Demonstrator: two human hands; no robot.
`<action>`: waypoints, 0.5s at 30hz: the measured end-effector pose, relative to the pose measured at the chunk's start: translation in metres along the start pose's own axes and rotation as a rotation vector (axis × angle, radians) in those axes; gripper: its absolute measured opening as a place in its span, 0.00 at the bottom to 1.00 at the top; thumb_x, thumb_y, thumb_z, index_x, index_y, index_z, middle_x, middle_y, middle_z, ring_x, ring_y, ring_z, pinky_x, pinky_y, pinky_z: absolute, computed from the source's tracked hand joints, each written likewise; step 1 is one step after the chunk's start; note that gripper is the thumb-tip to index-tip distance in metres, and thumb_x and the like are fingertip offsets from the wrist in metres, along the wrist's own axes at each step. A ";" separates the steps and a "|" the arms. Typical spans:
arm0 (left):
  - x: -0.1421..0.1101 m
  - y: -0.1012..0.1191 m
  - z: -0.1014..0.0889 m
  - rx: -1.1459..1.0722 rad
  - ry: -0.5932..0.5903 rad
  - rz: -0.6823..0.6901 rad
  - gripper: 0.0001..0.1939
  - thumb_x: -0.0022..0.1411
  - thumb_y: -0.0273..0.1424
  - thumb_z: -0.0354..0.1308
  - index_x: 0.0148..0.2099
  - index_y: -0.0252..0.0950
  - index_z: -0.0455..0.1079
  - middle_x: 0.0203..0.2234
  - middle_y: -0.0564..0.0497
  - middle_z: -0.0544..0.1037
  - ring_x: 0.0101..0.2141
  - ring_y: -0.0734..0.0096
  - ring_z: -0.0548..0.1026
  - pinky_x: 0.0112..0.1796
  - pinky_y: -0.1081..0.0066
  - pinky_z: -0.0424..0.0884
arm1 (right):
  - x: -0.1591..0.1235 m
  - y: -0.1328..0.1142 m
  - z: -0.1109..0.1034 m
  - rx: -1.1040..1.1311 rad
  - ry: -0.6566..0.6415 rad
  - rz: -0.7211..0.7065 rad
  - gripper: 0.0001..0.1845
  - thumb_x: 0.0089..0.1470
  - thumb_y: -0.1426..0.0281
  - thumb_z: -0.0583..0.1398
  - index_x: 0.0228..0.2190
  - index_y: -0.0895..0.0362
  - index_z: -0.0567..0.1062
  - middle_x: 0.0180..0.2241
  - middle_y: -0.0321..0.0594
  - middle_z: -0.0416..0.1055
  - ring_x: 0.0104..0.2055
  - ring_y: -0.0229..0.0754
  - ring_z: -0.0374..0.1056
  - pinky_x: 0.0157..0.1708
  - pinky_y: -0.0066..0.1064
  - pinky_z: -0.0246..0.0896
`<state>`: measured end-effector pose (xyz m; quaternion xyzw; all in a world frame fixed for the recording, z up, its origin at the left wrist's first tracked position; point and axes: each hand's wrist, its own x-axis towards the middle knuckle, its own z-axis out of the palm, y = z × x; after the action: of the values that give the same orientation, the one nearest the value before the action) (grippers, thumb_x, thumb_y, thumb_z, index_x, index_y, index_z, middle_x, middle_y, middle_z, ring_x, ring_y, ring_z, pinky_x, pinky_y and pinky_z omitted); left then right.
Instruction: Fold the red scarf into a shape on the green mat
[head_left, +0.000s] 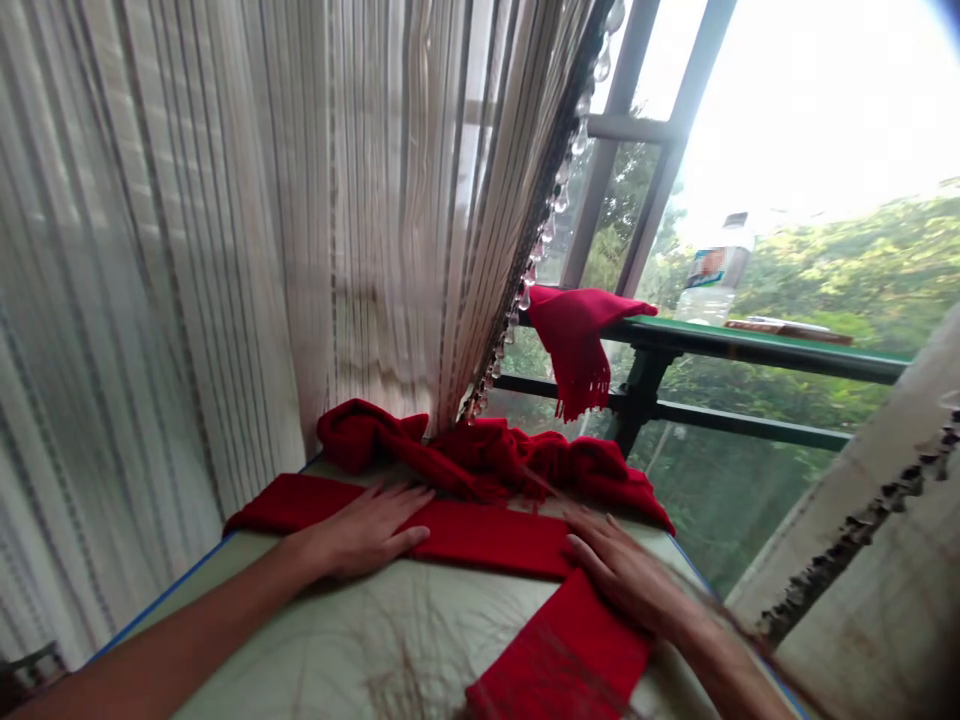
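A red scarf (487, 537) lies folded into a flat band across the table, and its near end bends toward me at the right. My left hand (375, 530) rests flat on the band's left part with fingers spread. At the corner where the scarf turns, my right hand (619, 565) lies on the cloth, fingers stretched out. Behind the band a crumpled heap of red fringed cloth (487, 455) spans the table's far edge. Loose strands of hair blur the near part of the view.
The pale table (360, 640) has a blue edge. A sheer striped curtain (375, 200) with beads hangs behind it. On the green railing (787, 350) at the right are another red fringed cloth (574, 340), a plastic bottle (716, 270) and a flat brown item (787, 330).
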<state>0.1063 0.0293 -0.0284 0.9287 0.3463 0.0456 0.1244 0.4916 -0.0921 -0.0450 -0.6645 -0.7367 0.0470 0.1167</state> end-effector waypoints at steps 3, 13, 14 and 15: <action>0.000 0.005 -0.003 0.018 -0.010 0.007 0.37 0.73 0.55 0.37 0.75 0.42 0.44 0.72 0.49 0.48 0.71 0.54 0.43 0.68 0.50 0.37 | 0.002 0.016 0.004 0.043 0.066 0.002 0.38 0.67 0.50 0.40 0.66 0.60 0.61 0.69 0.47 0.52 0.73 0.48 0.43 0.72 0.51 0.33; -0.001 0.011 -0.009 0.106 0.055 0.038 0.37 0.73 0.55 0.39 0.74 0.40 0.47 0.71 0.47 0.51 0.71 0.55 0.45 0.68 0.52 0.38 | 0.007 0.049 0.026 0.033 0.023 0.089 0.41 0.65 0.47 0.40 0.66 0.62 0.61 0.69 0.47 0.53 0.72 0.46 0.46 0.71 0.39 0.38; -0.001 0.009 -0.008 0.099 0.034 0.024 0.38 0.73 0.55 0.39 0.74 0.39 0.47 0.71 0.46 0.51 0.70 0.55 0.46 0.68 0.52 0.39 | 0.007 0.048 0.026 0.038 0.031 0.089 0.41 0.65 0.47 0.40 0.65 0.62 0.62 0.69 0.47 0.53 0.72 0.46 0.46 0.71 0.39 0.39; 0.000 0.008 -0.006 0.089 0.017 0.010 0.38 0.73 0.55 0.39 0.74 0.38 0.48 0.71 0.45 0.52 0.70 0.54 0.47 0.68 0.51 0.40 | 0.007 0.047 0.025 0.044 0.038 0.089 0.41 0.65 0.47 0.41 0.65 0.61 0.62 0.69 0.47 0.53 0.71 0.46 0.47 0.71 0.39 0.39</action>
<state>0.1099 0.0250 -0.0203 0.9347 0.3444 0.0385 0.0796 0.5304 -0.0781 -0.0784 -0.6948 -0.7027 0.0555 0.1430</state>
